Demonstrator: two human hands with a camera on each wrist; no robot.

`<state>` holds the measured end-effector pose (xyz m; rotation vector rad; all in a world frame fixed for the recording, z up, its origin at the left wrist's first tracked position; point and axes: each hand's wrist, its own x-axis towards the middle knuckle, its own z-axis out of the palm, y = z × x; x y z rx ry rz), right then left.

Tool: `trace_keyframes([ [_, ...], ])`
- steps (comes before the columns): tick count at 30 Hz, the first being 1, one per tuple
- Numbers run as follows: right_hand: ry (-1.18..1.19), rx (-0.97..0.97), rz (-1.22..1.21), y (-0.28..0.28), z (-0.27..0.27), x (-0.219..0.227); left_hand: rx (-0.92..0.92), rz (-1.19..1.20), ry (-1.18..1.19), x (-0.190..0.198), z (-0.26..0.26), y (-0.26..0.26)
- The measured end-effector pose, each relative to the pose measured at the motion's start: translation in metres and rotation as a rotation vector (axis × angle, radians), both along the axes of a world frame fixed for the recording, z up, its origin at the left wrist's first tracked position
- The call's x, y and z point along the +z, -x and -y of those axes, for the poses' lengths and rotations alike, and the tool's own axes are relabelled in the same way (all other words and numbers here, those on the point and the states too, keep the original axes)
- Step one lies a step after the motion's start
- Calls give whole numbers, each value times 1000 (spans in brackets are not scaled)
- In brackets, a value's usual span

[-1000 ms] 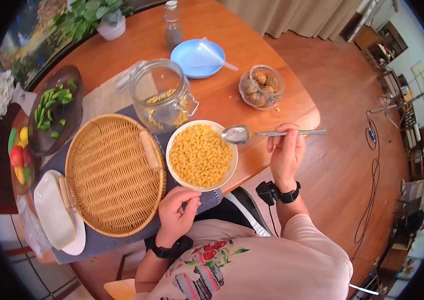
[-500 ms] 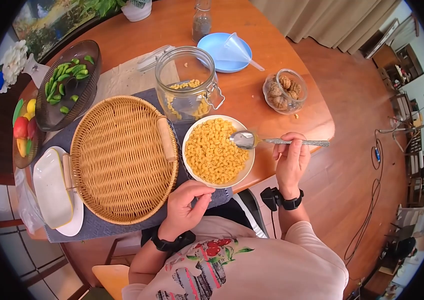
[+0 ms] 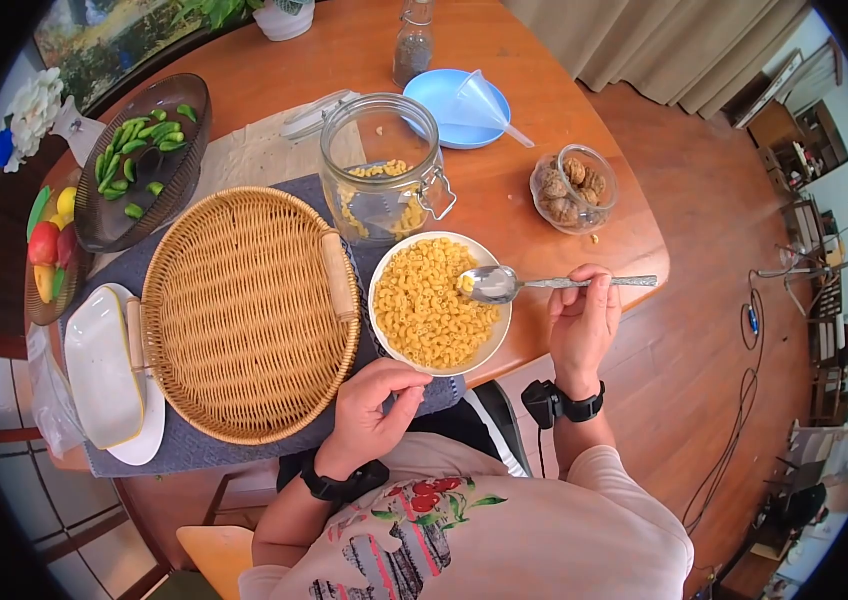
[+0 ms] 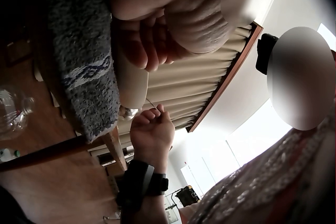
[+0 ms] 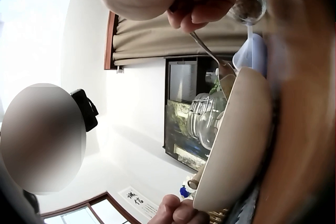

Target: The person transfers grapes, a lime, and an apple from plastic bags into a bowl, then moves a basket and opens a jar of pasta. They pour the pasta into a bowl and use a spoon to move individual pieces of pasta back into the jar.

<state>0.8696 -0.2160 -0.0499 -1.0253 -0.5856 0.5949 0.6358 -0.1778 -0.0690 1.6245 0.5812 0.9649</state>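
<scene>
In the head view, a white bowl (image 3: 504, 330) full of yellow elbow macaroni (image 3: 429, 310) stands at the near table edge. My right hand (image 3: 584, 325) pinches the patterned handle of a metal spoon (image 3: 492, 285). The spoon's head lies over the right part of the macaroni, with a bit of yellow at its tip. My left hand (image 3: 376, 405) is loosely curled, fingertips right at the bowl's near rim. From the right wrist, the bowl's outer side (image 5: 236, 140) shows under the spoon, with left fingers (image 5: 181, 212) by its rim.
A round wicker basket (image 3: 249, 310) sits left of the bowl. Behind it stands an open glass jar (image 3: 381, 200) with some macaroni. A blue plate (image 3: 434, 95) with a funnel, a walnut jar (image 3: 574, 190), a platter of green peppers (image 3: 169, 190) and white dishes (image 3: 104, 370) are around.
My right hand has brought the spoon leftward from the bowl's right rim to over the macaroni. My left hand stays by the near rim. The head view has shifted.
</scene>
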Motion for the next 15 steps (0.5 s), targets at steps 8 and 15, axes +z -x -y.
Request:
trace_keyframes([
  [8,-90,11,-46,-6,-14,19,-7,-19,-4,3,-1,1],
  [15,-225,54,46,2,-61,70,-51,-19,-34,3,-2,2],
])
